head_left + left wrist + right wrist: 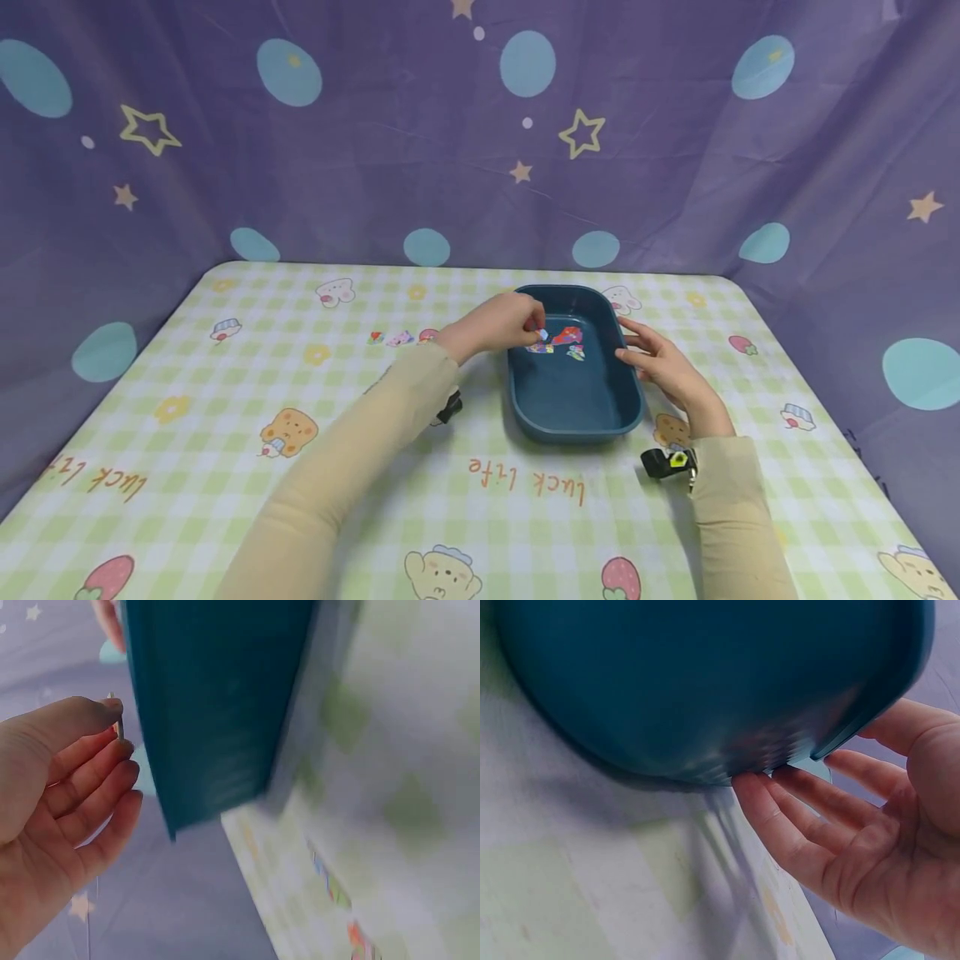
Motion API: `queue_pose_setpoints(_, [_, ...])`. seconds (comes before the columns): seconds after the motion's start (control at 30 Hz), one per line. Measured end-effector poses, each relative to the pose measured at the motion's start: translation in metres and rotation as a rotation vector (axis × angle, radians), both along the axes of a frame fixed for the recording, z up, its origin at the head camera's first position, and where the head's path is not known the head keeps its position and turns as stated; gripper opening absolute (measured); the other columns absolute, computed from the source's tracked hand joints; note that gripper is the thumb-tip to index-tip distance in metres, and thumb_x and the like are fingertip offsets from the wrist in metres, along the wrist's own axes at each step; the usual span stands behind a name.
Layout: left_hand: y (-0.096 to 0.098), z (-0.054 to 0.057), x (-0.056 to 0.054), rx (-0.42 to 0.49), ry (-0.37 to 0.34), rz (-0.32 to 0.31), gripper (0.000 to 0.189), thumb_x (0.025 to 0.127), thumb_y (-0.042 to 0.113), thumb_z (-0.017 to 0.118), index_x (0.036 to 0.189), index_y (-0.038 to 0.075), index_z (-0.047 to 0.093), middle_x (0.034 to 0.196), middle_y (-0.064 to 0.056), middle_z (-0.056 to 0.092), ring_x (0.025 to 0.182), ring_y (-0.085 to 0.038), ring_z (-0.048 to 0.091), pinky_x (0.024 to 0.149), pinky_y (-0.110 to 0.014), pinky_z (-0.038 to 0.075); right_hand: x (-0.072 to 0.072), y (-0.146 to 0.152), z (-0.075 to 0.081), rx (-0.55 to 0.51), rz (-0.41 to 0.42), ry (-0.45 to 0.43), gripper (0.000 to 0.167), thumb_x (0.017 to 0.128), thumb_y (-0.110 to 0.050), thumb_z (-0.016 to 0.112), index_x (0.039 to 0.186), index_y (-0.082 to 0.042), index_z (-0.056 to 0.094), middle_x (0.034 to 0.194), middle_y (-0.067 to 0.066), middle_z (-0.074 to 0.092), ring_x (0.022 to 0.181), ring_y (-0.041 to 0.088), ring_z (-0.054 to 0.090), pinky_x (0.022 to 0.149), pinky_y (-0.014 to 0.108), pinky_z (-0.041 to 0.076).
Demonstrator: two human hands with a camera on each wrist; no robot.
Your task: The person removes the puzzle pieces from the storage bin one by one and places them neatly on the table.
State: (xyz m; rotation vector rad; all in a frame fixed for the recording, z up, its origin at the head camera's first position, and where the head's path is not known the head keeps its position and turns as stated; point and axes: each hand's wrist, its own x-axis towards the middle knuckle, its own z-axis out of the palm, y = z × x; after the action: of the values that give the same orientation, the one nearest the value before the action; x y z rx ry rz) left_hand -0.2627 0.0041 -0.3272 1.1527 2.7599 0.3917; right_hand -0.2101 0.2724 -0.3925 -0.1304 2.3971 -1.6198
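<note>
A dark blue rectangular bin (577, 396) with rounded corners stands on the table, several small colorful flat pieces lying inside, among them a red one (567, 335). My left hand (498, 323) reaches over the bin's left wall and pinches a small thin piece (120, 726) between thumb and fingers, seen nearly edge-on in the left wrist view. Its printed face is too small to make out. My right hand (660, 358) holds the bin's right wall, thumb at the rim and fingers (769, 814) against the outside.
Left of the bin, a green-and-red flat piece (376, 337) and a pinkish-purple one (400, 338) lie on the checked tablecloth (225, 433), which has printed cartoon figures. A purple curtain (420, 150) hangs behind the table. Each wrist wears a black strap.
</note>
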Motion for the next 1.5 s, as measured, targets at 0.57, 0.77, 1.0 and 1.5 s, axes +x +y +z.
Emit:
queue_pose_setpoints(0.57, [-0.071, 0.001, -0.007, 0.096, -0.020, 0.174, 0.020, 0.085, 0.021, 0.063, 0.100, 0.009, 0.067, 0.085, 0.000, 0.064, 0.071, -0.012, 0.057, 0.071, -0.029, 0.047, 0.001, 0.000, 0.000, -0.011, 0.011, -0.002, 0.063, 0.091, -0.026, 0.053, 0.145, -0.023, 0.021, 0.141, 0.017, 0.034, 0.112, 0.020, 0.045, 0.073, 0.025, 0.044])
queue_pose_setpoints(0.77, [-0.079, -0.015, -0.009, 0.056, -0.051, 0.193, 0.019, 0.083, 0.021, 0.065, 0.098, 0.009, 0.066, 0.085, -0.002, 0.064, 0.066, -0.013, 0.058, 0.070, -0.029, 0.047, 0.002, 0.000, -0.001, -0.016, 0.004, -0.007, 0.063, 0.091, -0.026, 0.053, 0.145, -0.023, 0.021, 0.141, 0.018, 0.033, 0.117, 0.026, 0.042, 0.076, 0.026, 0.044])
queue_pose_setpoints(1.0, [-0.085, -0.043, -0.010, 0.012, -0.056, 0.181, 0.013, 0.080, 0.019, 0.068, 0.089, 0.009, 0.068, 0.081, -0.001, 0.065, 0.074, -0.015, 0.057, 0.072, -0.030, 0.046, 0.003, -0.001, 0.001, -0.021, 0.008, -0.007, 0.063, 0.091, -0.026, 0.054, 0.145, -0.023, 0.022, 0.141, 0.017, 0.034, 0.103, 0.010, 0.048, 0.070, 0.024, 0.045])
queue_pose_setpoints(1.5, [-0.081, -0.053, -0.006, -0.080, -0.092, 0.207, 0.010, 0.078, 0.018, 0.070, 0.085, 0.012, 0.067, 0.079, 0.001, 0.062, 0.075, -0.014, 0.054, 0.072, -0.030, 0.044, 0.004, -0.002, 0.002, -0.001, 0.008, 0.006, 0.064, 0.090, -0.029, 0.055, 0.145, -0.025, 0.022, 0.141, 0.015, 0.034, 0.109, 0.016, 0.045, 0.071, 0.025, 0.044])
